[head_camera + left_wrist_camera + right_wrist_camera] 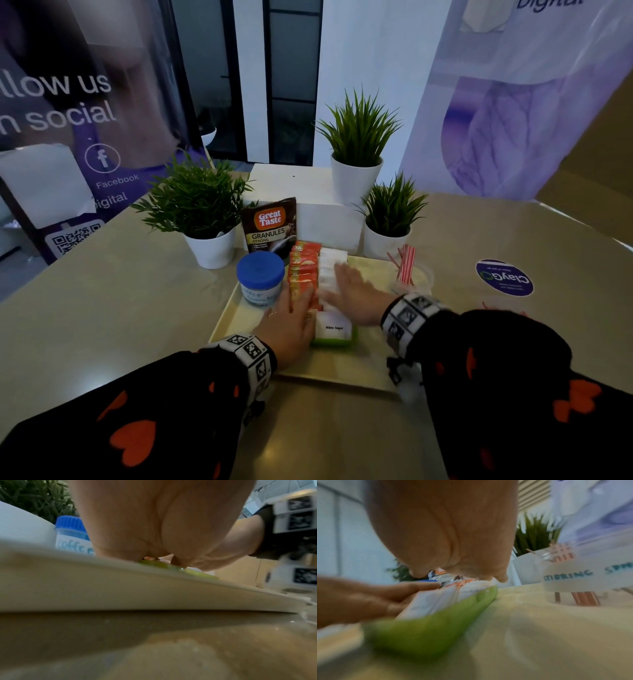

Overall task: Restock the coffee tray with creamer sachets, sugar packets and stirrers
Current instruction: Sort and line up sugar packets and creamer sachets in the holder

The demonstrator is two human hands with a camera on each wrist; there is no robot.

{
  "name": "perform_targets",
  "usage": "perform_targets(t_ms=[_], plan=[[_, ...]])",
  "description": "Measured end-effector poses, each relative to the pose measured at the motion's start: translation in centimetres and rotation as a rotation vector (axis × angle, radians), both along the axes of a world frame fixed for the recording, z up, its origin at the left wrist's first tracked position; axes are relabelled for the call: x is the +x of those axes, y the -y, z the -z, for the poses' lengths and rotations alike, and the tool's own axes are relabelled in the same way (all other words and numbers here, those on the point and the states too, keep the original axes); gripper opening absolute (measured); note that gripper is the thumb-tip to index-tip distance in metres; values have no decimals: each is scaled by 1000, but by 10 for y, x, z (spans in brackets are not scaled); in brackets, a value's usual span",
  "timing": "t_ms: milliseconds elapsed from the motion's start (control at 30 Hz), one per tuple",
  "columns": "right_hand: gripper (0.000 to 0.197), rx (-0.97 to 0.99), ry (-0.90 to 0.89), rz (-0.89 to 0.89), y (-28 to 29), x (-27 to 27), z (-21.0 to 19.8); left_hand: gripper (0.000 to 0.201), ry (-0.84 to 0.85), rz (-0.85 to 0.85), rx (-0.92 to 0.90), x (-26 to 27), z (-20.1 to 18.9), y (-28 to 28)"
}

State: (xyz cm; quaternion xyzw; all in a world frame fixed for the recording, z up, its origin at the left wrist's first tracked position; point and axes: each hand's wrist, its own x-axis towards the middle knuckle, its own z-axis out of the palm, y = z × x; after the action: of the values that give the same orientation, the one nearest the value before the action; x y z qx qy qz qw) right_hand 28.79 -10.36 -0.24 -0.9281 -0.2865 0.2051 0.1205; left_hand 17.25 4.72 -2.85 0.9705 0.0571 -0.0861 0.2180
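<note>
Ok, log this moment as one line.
left hand: flat on orange sachets | right hand: flat on white sugar packets | green bin on tray | stirrers in cup

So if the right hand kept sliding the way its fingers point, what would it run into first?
The right hand lies flat on the white sugar packets, fingers pointing up-left. Probably the orange sachets beside them come first; depth is unclear.
</note>
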Motion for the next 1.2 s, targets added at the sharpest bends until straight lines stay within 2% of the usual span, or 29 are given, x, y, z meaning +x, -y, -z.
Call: perform_targets(t_ms=[100, 200, 300, 400, 567, 700, 833, 1000, 1200], plan=[[62, 185, 87, 77, -1, 37, -15, 56, 19, 30, 122, -1, 2, 3], [34, 217, 203, 117, -7, 61, -23, 51, 8, 36, 166, 0, 4, 2], [27, 196, 285, 157, -16, 75, -22, 49, 3, 25, 167, 1, 7, 2], [19, 174, 277, 195, -23, 84, -17, 49, 3, 18, 163, 1, 9, 3], [26, 89, 242, 324, -33, 93, -5, 49, -6, 15, 149, 0, 7, 3], [33, 118, 185, 390, -39, 97, -5, 49, -23, 21, 134, -1, 5, 3], [14, 221, 181, 396, -38, 97, -3, 48, -27, 27, 143, -1, 4, 3], [23, 339, 194, 462, -26, 95, 4, 49, -31, 28, 160, -1, 4, 4], [18, 277, 164, 445, -18, 91, 2, 50, -42, 25, 188, 0, 3, 4]])
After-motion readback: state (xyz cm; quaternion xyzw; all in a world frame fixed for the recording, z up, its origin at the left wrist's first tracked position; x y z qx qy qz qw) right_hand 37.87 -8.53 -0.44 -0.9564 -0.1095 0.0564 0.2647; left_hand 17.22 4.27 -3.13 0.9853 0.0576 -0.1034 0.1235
